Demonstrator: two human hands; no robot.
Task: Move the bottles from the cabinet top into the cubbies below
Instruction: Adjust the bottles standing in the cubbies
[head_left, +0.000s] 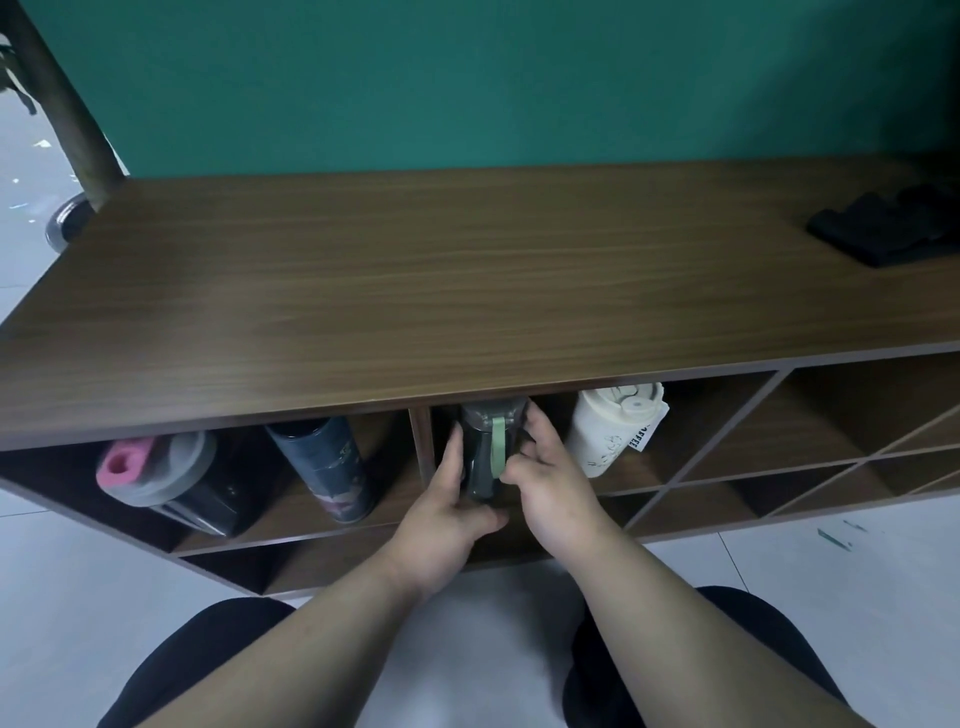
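Both hands are wrapped around a dark green bottle (483, 457) with a pale green strap down its front, the left hand (441, 514) cupping its left side and base, the right hand (550, 483) closed on its right side with the thumb near the strap; the bottle stands just inside the upper-row cubby (649, 467) right of the central divider, its lid tucked under the cabinet top's (415, 291) front edge. It looks like a rigid plastic or metal sports bottle, so it should be stiff and not fragile, likely smooth enough to slip if held by the lid alone; whether it is full, and so heavy, cannot be told. The body, low and on both sides as now, seems the safest place to hold it, since the strap may swing. The same cubby also holds a cream tumbler (608, 431) with a paper tag, standing near the bottle but apart from it. The cubby to the left holds a dark shaker with a pink spout (161, 478) and a navy flask (327, 467), both leaning. The cabinet top carries no bottles, only a black folded item (888, 228) at its far right
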